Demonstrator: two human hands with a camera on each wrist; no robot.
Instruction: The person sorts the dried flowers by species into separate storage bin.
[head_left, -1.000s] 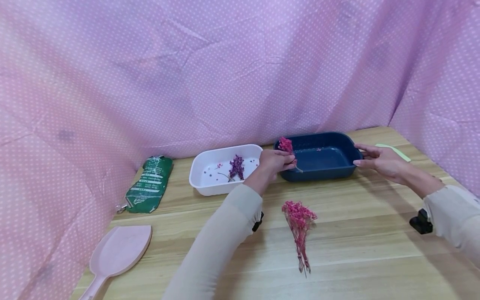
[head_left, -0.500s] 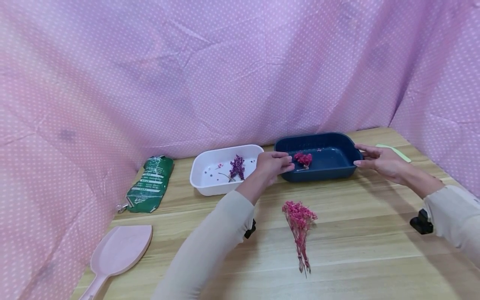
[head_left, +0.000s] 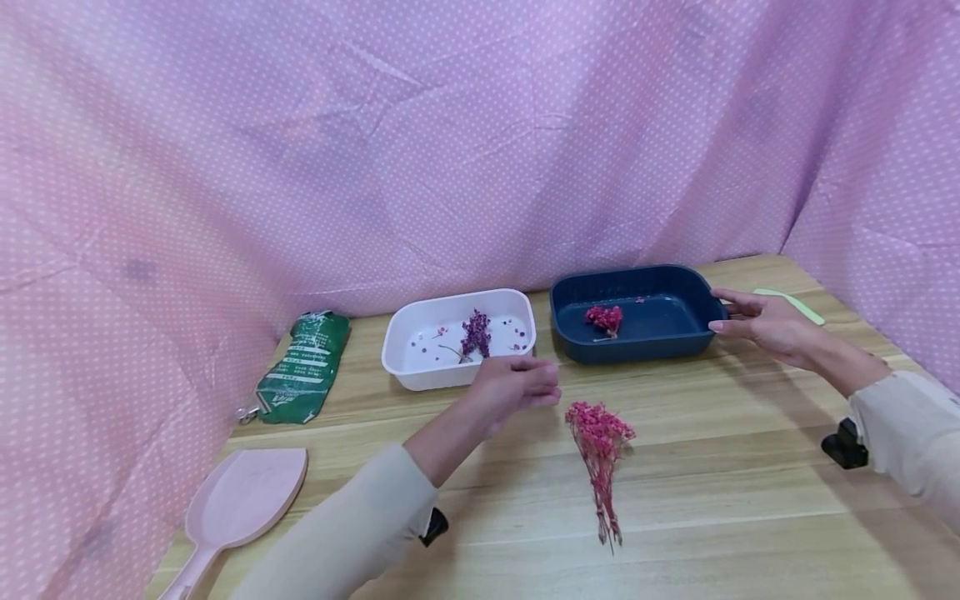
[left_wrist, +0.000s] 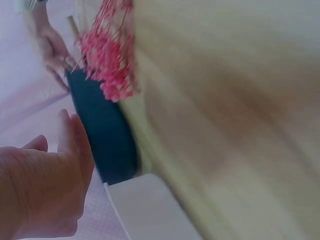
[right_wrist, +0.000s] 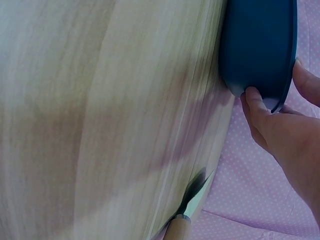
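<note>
Blue basin (head_left: 660, 321), partly hidden at one end by the pinching right grip (head_left: 771, 329), left grip (head_left: 516, 388) loosely relaxed.

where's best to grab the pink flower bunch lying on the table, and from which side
Likely by the gathered stems of the pink flower bunch, coming from above on the near side: they narrow into a thin bundle there, while the blossoms fan out at the far end and might crumble if squeezed.

Green pkt (head_left: 303, 372) nr pink scoop (head_left: 243, 497), dotted cloth (head_left: 450, 150) bhnd.
</note>
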